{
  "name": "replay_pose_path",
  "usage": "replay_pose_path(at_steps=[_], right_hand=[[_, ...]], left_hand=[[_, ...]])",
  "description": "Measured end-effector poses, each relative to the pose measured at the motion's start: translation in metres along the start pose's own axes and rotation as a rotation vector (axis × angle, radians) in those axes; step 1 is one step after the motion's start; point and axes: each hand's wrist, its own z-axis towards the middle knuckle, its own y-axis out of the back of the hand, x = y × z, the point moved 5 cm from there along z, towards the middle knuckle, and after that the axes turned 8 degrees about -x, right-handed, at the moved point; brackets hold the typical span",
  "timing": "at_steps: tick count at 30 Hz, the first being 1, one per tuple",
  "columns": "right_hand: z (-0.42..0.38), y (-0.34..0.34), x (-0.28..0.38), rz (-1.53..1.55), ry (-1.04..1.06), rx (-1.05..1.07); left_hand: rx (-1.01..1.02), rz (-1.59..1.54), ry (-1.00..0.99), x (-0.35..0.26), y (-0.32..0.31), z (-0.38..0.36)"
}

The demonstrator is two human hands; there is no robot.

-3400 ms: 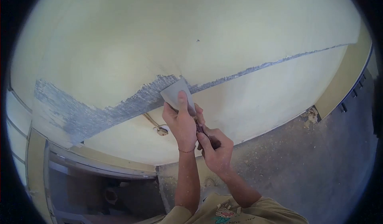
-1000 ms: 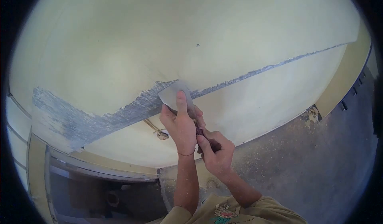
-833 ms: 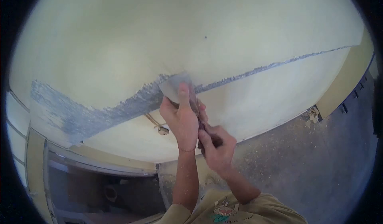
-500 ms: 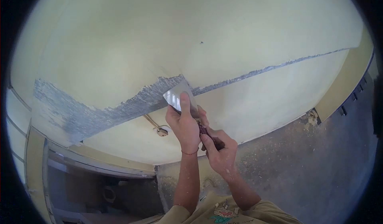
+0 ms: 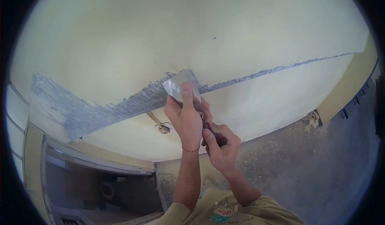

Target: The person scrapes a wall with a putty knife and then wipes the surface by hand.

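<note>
A wide metal scraper (image 5: 173, 86) lies with its blade against the wall, at the upper border of a rough grey scraped band (image 5: 134, 104). My left hand (image 5: 187, 114) is closed on the blade, its thumb flat on the metal face and a thin bracelet at its wrist. Just right of it and lower, my right hand (image 5: 223, 146) is wrapped round the dark handle of the same tool. Pale cream paint (image 5: 120, 36) covers the wall above the band.
Below the band, a round fitting (image 5: 164, 128) with a short pipe sits on the lower wall. A door frame (image 5: 100, 157) and dark opening are at lower left. Flakes lie on the grey floor (image 5: 288, 165). Dark objects (image 5: 345, 113) stand at far right.
The scraper blade and both hands have moved slightly up the wall. The view has also shifted a little.
</note>
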Motion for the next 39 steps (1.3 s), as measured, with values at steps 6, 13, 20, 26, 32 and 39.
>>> replay_pose_path(at_steps=[6,13,20,26,32,39], right_hand=[[-0.011,0.006,-0.003,-0.078,-0.071,0.026],[0.0,-0.007,0.016,-0.206,0.071,0.006],[0.0,0.016,0.008,-0.143,-0.029,0.033],[0.01,-0.011,0.017,-0.133,0.052,0.051],[-0.009,-0.003,0.006,-0.132,0.034,0.063],[-0.018,-0.02,0.003,-0.013,-0.099,0.015]], left_hand=[[-0.005,-0.02,0.041,0.007,0.007,-0.004],[0.02,-0.011,0.038,-0.005,0.006,0.008],[-0.074,-0.072,0.047,0.013,0.002,-0.004],[0.007,0.037,-0.017,-0.018,0.001,0.009],[-0.083,0.092,-0.07,-0.001,0.014,0.003],[0.02,0.088,0.026,-0.014,0.016,0.004]])
